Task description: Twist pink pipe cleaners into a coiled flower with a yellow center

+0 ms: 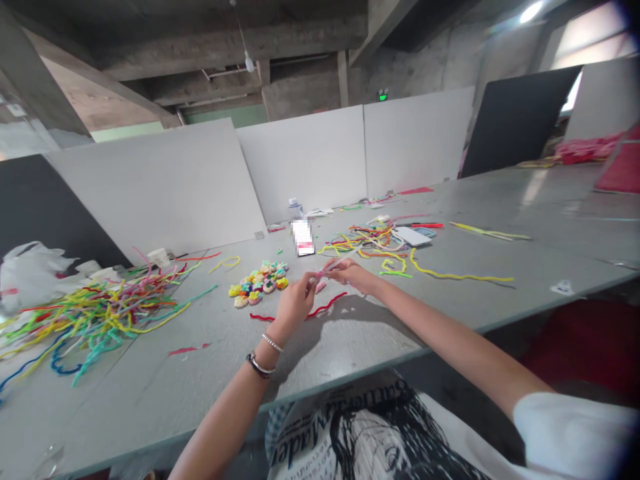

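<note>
My left hand (296,301) and my right hand (350,273) meet above the grey table (200,373), both pinching a short pink pipe cleaner (326,268) between their fingertips. The left wrist wears two bracelets (265,355). A red pipe cleaner (300,312) lies on the table just under the hands. A cluster of small colourful pipe-cleaner flowers (260,283) sits a little to the left of my left hand.
A big tangle of coloured pipe cleaners (95,310) covers the left. More strands (380,247) and a long yellow one (460,275) lie right. A phone (303,238) stands behind, white partition boards (300,160) beyond. A white plastic bag (27,273) sits far left.
</note>
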